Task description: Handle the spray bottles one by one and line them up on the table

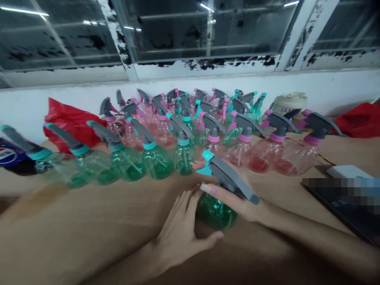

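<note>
A green spray bottle (218, 211) with a grey and teal trigger head stands on the table in front of me. My right hand (234, 200) is closed round its neck, just beneath the trigger head, which points up and left. My left hand (181, 229) is beside the bottle's left side, fingers stretched forward and thumb spread in front of the bottle. Whether its palm touches the bottle I cannot tell. Behind the hands, a row of green spray bottles (157, 164) with teal collars runs left, and pink spray bottles (264, 158) with pink collars run right.
Several more spray bottles crowd behind, near the white wall (23, 103). Red plastic bags (69, 122) lie at both sides. A dark bottle with a blue label (8, 152) is far left. At right are a beige container (289, 101), a white object (350, 172) and a black flat device (341, 206).
</note>
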`<state>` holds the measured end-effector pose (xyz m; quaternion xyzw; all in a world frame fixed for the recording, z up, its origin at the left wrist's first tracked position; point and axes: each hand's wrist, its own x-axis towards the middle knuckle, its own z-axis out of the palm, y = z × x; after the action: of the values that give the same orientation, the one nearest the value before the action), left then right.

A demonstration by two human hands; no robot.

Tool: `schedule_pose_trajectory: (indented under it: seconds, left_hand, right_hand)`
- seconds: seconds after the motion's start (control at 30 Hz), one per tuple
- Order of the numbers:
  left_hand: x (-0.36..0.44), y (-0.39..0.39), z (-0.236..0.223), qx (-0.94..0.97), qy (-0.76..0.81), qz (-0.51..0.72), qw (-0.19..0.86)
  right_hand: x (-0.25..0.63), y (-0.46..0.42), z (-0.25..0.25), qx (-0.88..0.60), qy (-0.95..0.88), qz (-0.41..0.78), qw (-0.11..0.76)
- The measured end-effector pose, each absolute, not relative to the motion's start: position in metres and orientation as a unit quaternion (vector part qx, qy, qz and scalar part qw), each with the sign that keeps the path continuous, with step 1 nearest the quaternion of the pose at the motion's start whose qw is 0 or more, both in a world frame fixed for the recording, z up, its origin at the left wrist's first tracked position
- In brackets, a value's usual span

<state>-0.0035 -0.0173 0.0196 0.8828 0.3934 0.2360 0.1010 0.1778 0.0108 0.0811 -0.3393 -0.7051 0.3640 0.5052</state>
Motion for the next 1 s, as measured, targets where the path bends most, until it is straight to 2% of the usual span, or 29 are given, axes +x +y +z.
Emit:
schedule_pose_trajectory:
  seconds: [0.43, 0.57, 0.77, 1.0]
  left_hand:
    - [-0.13, -0.099, 0.037, 0.755, 0.533, 0.364, 0.117]
    - [-0.167, -0.112, 0.037, 0.736, 0.562, 0.362, 0.105]
    - [-0.204, -0.12, 0.032, 0.708, 0.588, 0.38, 0.09]
    - [-0.213, -0.119, 0.03, 0.688, 0.579, 0.422, 0.117]
  right_hand:
    - [0.003, -0.024, 0.088, -0.181, -0.755, 0.441, 0.45]
    - [-0.036, -0.028, 0.093, -0.177, -0.759, 0.487, 0.393]
    - [-0.07, -0.026, 0.101, -0.162, -0.791, 0.465, 0.364]
    - [-0.087, -0.02, 0.099, -0.129, -0.821, 0.407, 0.378]
